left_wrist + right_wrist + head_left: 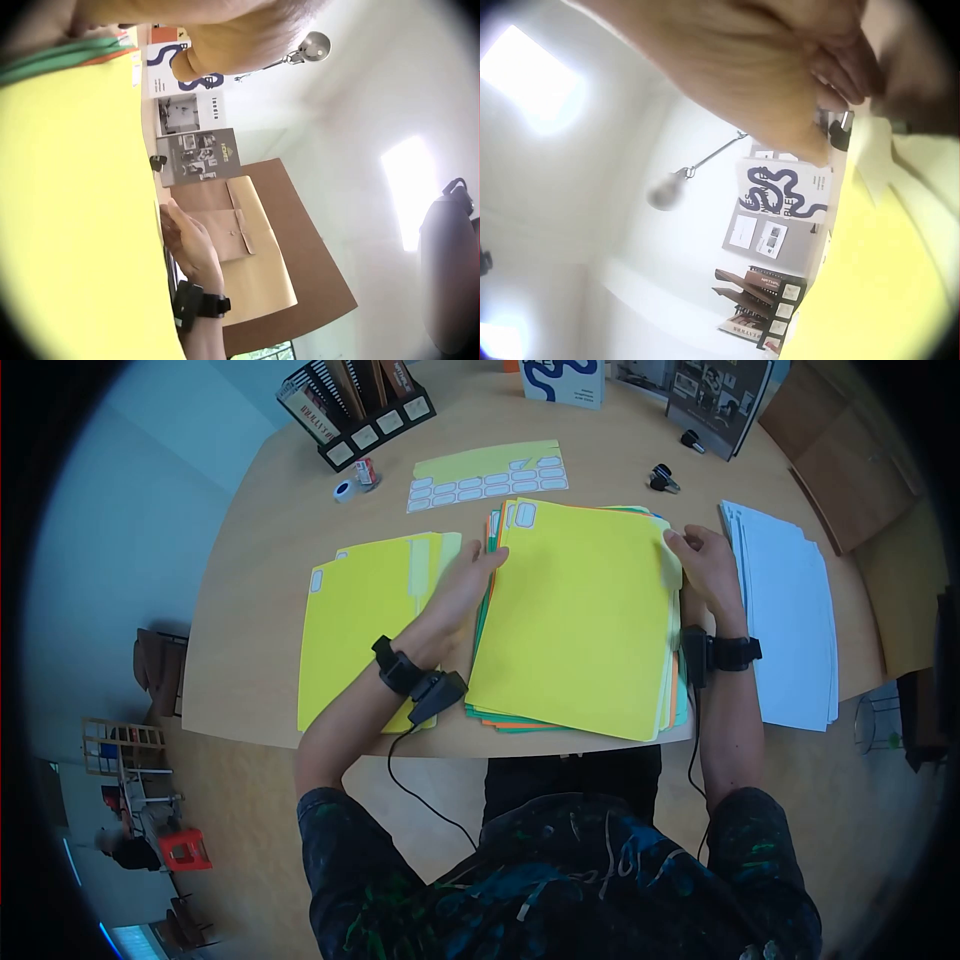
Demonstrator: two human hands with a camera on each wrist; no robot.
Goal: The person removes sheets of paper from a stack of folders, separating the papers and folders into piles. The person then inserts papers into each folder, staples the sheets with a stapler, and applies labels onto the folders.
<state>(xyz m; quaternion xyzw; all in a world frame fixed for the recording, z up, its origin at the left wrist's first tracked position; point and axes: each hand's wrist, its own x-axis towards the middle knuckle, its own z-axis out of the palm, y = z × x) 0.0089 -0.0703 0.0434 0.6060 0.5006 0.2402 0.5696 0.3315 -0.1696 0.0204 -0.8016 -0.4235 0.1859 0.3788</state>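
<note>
Black card-like walls form a holder (372,435) at the upper left of the surface (245,590), with white labels along its front; spiral-bound books (345,390) and brown ones stand in it, their upper ends cut off at the top of the head view. Just beside it lie a tape roll (345,491) and a small box (367,473), its print too small to read. Nearer the person is a smaller pile (360,600) of yellow folders, a paler strip on it, partly covered by the left forearm. Beyond it, a label sheet (487,477) carries rows of blank-looking labels under a yellow-green band.

The left hand (462,592) is at the left edge of the main stack (575,620), thumb at the top folder's edge, the other fingers fairly straight and partly hidden. The main stack lies at the middle of the surface, near the person: yellow on top, with green and orange edges showing below. What the folders contain cannot be seen.

The right hand (712,568) touches the stack's upper right corner, thumb on the edge and the fingers loosely bent; their tips are hard to make out in the right wrist view. Black clips (662,479) lie beyond, near the standing books (715,402), which the head view crops. White sheets (785,615) form a pile at the right, and brown envelopes (221,217) stand behind, blurred.
</note>
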